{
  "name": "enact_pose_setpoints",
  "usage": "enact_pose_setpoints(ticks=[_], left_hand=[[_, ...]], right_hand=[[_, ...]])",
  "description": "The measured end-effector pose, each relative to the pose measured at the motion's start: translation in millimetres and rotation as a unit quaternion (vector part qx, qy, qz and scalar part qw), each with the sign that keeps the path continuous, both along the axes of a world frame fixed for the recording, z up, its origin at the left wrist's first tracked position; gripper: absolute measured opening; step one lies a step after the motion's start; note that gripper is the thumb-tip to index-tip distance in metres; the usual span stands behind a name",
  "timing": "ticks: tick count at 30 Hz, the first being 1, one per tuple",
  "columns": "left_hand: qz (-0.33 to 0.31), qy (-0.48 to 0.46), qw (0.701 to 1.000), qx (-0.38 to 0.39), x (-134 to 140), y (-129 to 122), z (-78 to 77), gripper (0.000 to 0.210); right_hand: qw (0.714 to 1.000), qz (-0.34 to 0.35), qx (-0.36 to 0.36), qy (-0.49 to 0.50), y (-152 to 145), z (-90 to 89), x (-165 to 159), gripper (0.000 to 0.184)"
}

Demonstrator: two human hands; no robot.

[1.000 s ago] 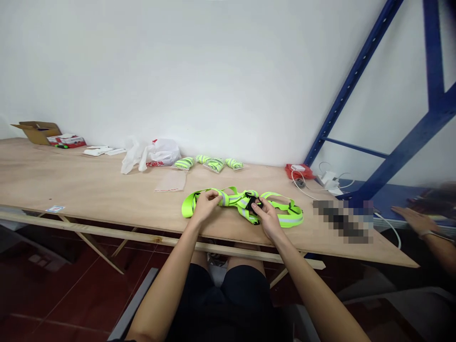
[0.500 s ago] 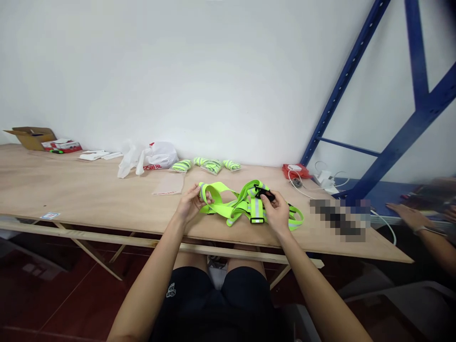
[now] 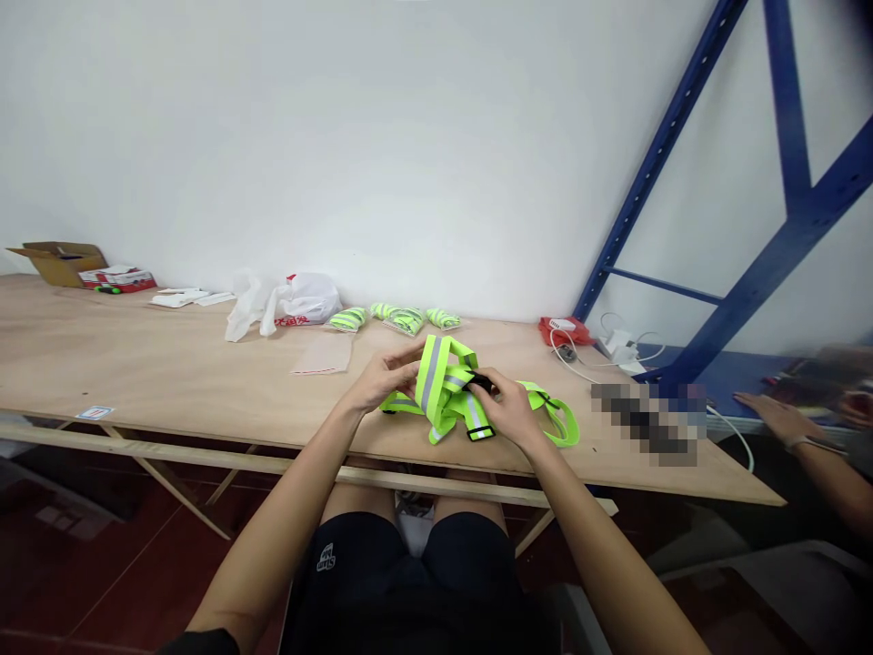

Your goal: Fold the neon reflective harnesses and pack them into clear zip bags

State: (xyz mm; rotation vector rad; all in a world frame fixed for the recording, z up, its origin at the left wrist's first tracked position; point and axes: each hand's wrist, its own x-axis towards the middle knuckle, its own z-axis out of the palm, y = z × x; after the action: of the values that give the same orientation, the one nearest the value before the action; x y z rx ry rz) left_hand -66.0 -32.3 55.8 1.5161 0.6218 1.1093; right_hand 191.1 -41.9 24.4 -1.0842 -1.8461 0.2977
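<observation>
A neon-yellow reflective strap harness (image 3: 431,387) with grey stripes lies bunched on the table in front of me, part of it lifted in loops. My left hand (image 3: 390,377) is closed on a loop of the strap at its left side; some fingertips are hidden behind the band. My right hand (image 3: 506,405) grips the harness at a black buckle (image 3: 479,382), which is partly covered by the fingers. Below the buckle hangs a black slider (image 3: 481,434) on one strap end. Another strap loop (image 3: 563,423) rests on the table right of my right hand.
Several bagged yellow straps (image 3: 404,319) line the wall beside a white plastic bag (image 3: 310,298). A flat clear bag (image 3: 324,352) lies nearer. Left stands an open carton (image 3: 61,264); right are a red bag (image 3: 566,330), cables and a blue rack (image 3: 655,164). Another person's hand (image 3: 777,414) rests at far right.
My left hand has moved right and raised a strap loop upright. My right hand has drawn the buckle left, towards the left hand, and the straps are bunched closer together.
</observation>
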Motion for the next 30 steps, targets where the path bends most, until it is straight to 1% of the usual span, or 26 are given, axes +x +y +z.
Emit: enact_pose_setpoints(ticks=[3, 4, 6, 8, 10, 12, 13, 14, 15, 16, 17, 18, 20, 22, 23, 24, 25, 27, 29, 30], left_hand=[[-0.027, -0.078, 0.996, -0.022, -2.8, 2.0, 1.4, 0.096], [-0.028, -0.092, 0.995, -0.021, -2.8, 2.2, 2.1, 0.098], [-0.01, -0.095, 0.995, -0.005, -1.0, 1.8, 3.4, 0.099], [0.036, -0.076, 0.996, 0.022, 2.0, 0.4, 2.8, 0.09], [0.117, -0.05, 0.991, 0.044, 4.3, -1.4, -1.0, 0.069], [0.187, 0.017, 0.982, 0.034, 4.9, -3.2, -7.6, 0.051], [0.197, 0.067, 0.978, 0.02, 4.8, -4.0, -11.4, 0.049], [0.187, 0.118, 0.975, 0.007, 4.7, -4.7, -15.1, 0.049], [0.16, 0.162, 0.974, 0.0, 4.9, -5.1, -18.5, 0.051], [0.128, 0.192, 0.973, 0.001, 5.6, -5.1, -21.1, 0.051], [0.096, 0.203, 0.974, 0.009, 6.8, -4.4, -23.0, 0.05], [0.072, 0.193, 0.978, 0.018, 8.6, -2.9, -24.0, 0.048], [0.049, 0.124, 0.991, 0.019, 13.0, 2.5, -23.5, 0.043], [0.046, 0.014, 0.999, 0.004, 17.8, 10.4, -20.4, 0.038], [0.047, -0.036, 0.998, 0.002, 20.0, 14.4, -18.2, 0.037], [0.045, -0.072, 0.996, 0.006, 22.3, 18.2, -15.7, 0.035], [0.038, -0.088, 0.995, 0.016, 24.6, 21.3, -12.8, 0.034], [0.007, -0.074, 0.996, 0.052, 29.6, 24.7, -5.6, 0.031], [-0.037, -0.02, 0.995, 0.091, 35.0, 24.2, 3.7, 0.028], [-0.06, 0.014, 0.992, 0.112, 37.6, 22.9, 9.3, 0.027]], right_hand=[[0.997, 0.008, -0.032, 0.077, 2.5, 1.6, 6.8, 0.024], [0.994, 0.016, -0.039, 0.1, 3.1, 2.1, 8.7, 0.024], [0.989, 0.027, -0.051, 0.137, 3.6, 3.2, 11.0, 0.026], [0.984, 0.032, -0.062, 0.163, 3.2, 4.6, 10.9, 0.028], [0.98, 0.032, -0.075, 0.184, 1.9, 6.1, 9.1, 0.03], [0.976, 0.033, -0.09, 0.196, 0.4, 6.8, 6.5, 0.031], [0.975, 0.033, -0.096, 0.198, -0.1, 6.8, 5.4, 0.031], [0.974, 0.034, -0.099, 0.198, -0.4, 6.4, 4.4, 0.031], [0.975, 0.036, -0.101, 0.196, -0.5, 5.7, 3.7, 0.03], [0.976, 0.038, -0.1, 0.192, -0.3, 4.6, 3.4, 0.029], [0.977, 0.039, -0.096, 0.188, 0.1, 3.3, 3.5, 0.029], [0.978, 0.039, -0.092, 0.182, 0.6, 1.7, 4.0, 0.028], [0.982, 0.036, -0.083, 0.168, 1.4, -1.6, 6.5, 0.027], [0.985, 0.031, -0.075, 0.15, 1.4, -4.0, 9.9, 0.026], [0.988, 0.028, -0.073, 0.136, 0.9, -4.4, 11.5, 0.025], [0.99, 0.024, -0.069, 0.117, 0.2, -4.0, 12.7, 0.024], [0.993, 0.024, -0.065, 0.091, -0.5, -2.9, 13.1, 0.022], [0.997, 0.031, -0.059, 0.028, -1.6, 1.4, 11.5, 0.02], [0.997, 0.042, -0.057, -0.023, -0.5, 7.1, 6.4, 0.023], [0.997, 0.045, -0.059, -0.031, 1.3, 10.0, 3.0, 0.025]])
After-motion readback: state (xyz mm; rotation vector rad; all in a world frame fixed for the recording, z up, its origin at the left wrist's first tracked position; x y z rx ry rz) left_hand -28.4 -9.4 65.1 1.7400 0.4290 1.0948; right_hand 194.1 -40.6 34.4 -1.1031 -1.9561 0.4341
